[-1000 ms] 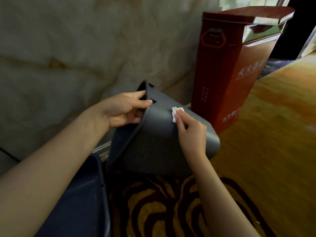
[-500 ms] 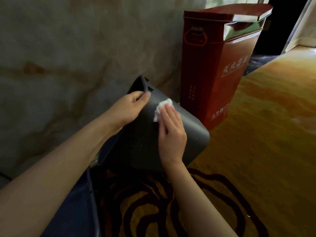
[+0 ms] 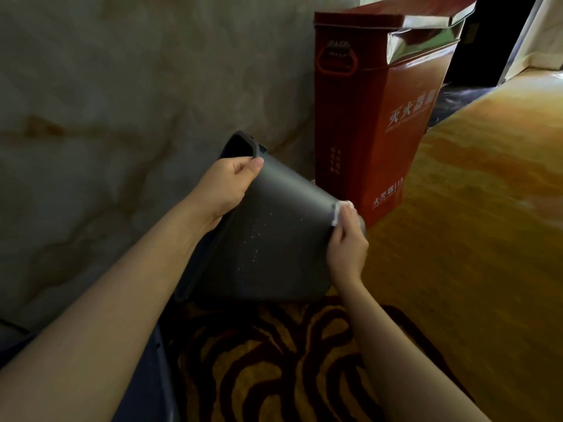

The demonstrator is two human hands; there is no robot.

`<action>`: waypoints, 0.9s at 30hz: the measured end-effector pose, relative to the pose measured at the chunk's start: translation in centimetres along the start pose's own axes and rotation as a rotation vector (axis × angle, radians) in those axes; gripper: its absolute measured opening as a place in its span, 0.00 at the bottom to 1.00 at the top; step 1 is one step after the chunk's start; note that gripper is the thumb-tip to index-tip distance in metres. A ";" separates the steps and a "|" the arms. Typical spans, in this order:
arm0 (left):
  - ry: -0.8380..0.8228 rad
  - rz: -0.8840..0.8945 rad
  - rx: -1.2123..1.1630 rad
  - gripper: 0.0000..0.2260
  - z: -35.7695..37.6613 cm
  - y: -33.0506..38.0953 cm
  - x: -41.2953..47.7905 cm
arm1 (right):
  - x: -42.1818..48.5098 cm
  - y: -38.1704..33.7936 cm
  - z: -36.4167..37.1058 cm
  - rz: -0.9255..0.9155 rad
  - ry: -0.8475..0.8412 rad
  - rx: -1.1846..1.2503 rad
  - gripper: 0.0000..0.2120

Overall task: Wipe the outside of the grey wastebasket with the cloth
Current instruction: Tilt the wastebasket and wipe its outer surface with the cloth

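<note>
- Lying tipped on its side on the carpet, the grey wastebasket points its open mouth toward the left and its base toward the right, close to the foot of the marble wall.
- Small pale specks dot the upper side of the wastebasket, running in a loose band across its middle.
- A white cloth is pressed against the outside of the wastebasket at its base end, on the rounded upper corner there.
- The right hand is closed on the cloth, fingers bunched over it, so only a crumpled bit of white shows above the fingertips.
- The left hand grips the rim of the wastebasket at its upper edge, thumb on the outside and fingers curled over the lip, holding it tilted.
- Both bare forearms reach in from the bottom of the view.
- Just behind the base end stands a tall red box with white characters printed on its side, upright against the wall.
- The carpet is golden orange to the right, with a dark swirled pattern near the bottom edge.
- At the lower left, a dark blue thing shows beside the left forearm; what it is cannot be told.
</note>
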State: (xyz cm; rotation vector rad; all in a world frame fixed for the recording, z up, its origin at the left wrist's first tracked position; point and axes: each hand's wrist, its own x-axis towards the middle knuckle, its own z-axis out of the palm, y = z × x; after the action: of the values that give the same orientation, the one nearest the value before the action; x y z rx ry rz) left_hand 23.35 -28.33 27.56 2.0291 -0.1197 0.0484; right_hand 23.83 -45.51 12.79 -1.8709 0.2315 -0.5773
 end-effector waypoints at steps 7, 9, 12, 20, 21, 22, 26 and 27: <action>0.110 -0.043 -0.039 0.10 -0.3 0.5 0.7 | -4.9 -8.6 4.7 -0.599 -0.118 -0.028 0.21; 0.141 -0.035 -0.017 0.09 -0.5 0.6 0.7 | -6.0 -9.5 5.4 -0.608 -0.110 -0.030 0.21; 0.185 -0.026 0.019 0.11 -1.3 0.7 0.8 | -6.2 -10.2 5.4 -0.610 -0.133 -0.011 0.21; 0.181 -0.106 0.114 0.09 -1.7 0.8 1.8 | -5.6 -4.0 1.8 -0.307 -0.033 -0.005 0.21; 0.194 -0.130 0.098 0.11 -1.7 0.8 1.8 | -5.8 -2.3 1.2 -0.247 -0.033 -0.008 0.20; 0.207 -0.149 0.079 0.13 -1.7 0.7 1.9 | -5.9 -0.8 0.6 -0.194 -0.034 -0.030 0.20; 0.226 -0.187 0.061 0.15 -1.6 0.8 2.5 | -5.8 3.4 -1.2 0.030 0.001 -0.125 0.19; 0.218 -0.194 0.058 0.15 -1.5 0.8 2.6 | -5.6 3.7 -1.4 0.067 0.008 -0.124 0.18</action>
State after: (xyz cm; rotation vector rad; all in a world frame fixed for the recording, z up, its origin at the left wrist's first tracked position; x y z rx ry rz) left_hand 25.90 -27.48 29.18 2.0697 0.2185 0.1516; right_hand 18.70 -45.66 8.17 -1.9724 0.3403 -0.5349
